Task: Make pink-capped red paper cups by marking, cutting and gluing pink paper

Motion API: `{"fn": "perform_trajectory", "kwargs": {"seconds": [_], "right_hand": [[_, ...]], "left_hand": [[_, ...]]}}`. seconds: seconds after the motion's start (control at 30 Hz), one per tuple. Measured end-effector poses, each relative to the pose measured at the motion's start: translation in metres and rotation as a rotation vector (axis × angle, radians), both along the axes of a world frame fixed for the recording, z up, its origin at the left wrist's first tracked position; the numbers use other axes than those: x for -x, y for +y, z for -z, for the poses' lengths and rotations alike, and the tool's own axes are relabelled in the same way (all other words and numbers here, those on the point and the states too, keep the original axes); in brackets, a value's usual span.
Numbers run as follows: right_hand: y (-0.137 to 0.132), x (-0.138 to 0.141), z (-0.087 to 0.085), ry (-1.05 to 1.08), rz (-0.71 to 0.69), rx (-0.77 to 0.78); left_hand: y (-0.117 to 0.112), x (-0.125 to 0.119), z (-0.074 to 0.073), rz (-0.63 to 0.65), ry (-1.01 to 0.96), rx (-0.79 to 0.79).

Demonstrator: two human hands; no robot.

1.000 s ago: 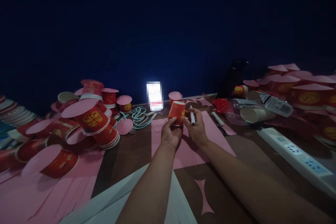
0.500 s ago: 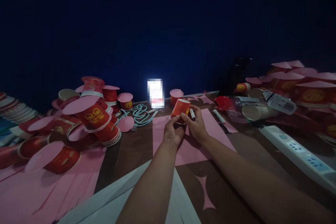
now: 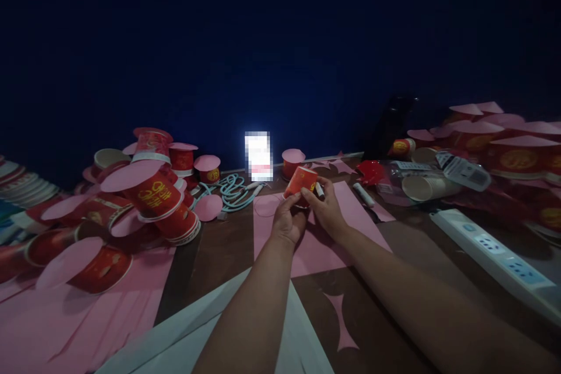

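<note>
My left hand (image 3: 287, 219) grips a small red paper cup (image 3: 300, 181) from below, tilted with its bottom pointing up and away. My right hand (image 3: 326, 210) pinches a white marker (image 3: 319, 189) and its fingertips touch the cup's right side. Both hands hover over a pink paper sheet (image 3: 322, 242) lying on the brown table, with a faint circle outline on its far left part.
A heap of red cups with pink paper lids (image 3: 144, 193) fills the left side, and more lidded cups (image 3: 504, 146) sit at the right. A lit phone (image 3: 258, 156), teal cable (image 3: 232, 190), second marker (image 3: 363, 194), white power strip (image 3: 495, 257) and pink scraps (image 3: 342, 321) lie around.
Both hands have lifted the cup slightly and tilted it further to the right. My right hand closed in against the cup with the marker.
</note>
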State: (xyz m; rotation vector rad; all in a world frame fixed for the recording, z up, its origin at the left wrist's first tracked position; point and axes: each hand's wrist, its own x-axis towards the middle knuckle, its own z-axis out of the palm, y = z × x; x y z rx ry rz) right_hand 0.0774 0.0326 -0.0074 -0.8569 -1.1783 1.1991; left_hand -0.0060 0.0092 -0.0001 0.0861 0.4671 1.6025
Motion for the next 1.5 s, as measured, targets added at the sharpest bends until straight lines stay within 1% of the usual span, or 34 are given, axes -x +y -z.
{"fn": "perform_trajectory", "kwargs": {"seconds": [0.17, 0.37, 0.73, 0.93, 1.07, 1.2, 1.3, 1.5], "right_hand": [[0.000, -0.001, 0.002, 0.018, 0.001, 0.026], [-0.001, -0.002, -0.002, -0.028, 0.030, 0.038], [0.000, -0.004, 0.000, -0.023, 0.033, 0.049], [-0.001, -0.005, -0.003, -0.039, 0.039, 0.049], [0.000, -0.005, -0.002, -0.074, 0.059, 0.035], [0.000, -0.005, -0.002, -0.063, 0.055, 0.032], [0.000, -0.005, -0.002, -0.066, 0.054, 0.042], [0.001, -0.006, -0.002, -0.063, 0.098, 0.034]], "left_hand": [[0.000, -0.001, 0.001, 0.011, 0.028, -0.019], [-0.002, -0.001, 0.001, 0.015, 0.079, -0.040], [-0.002, 0.000, 0.006, 0.057, 0.182, -0.107], [-0.003, 0.000, 0.006, 0.054, 0.207, -0.112], [-0.003, 0.000, 0.005, 0.053, 0.220, -0.106], [-0.003, -0.001, 0.004, 0.051, 0.229, -0.109], [-0.002, -0.001, 0.006, 0.048, 0.241, -0.103], [-0.002, -0.002, 0.011, 0.068, 0.303, -0.124]]}}
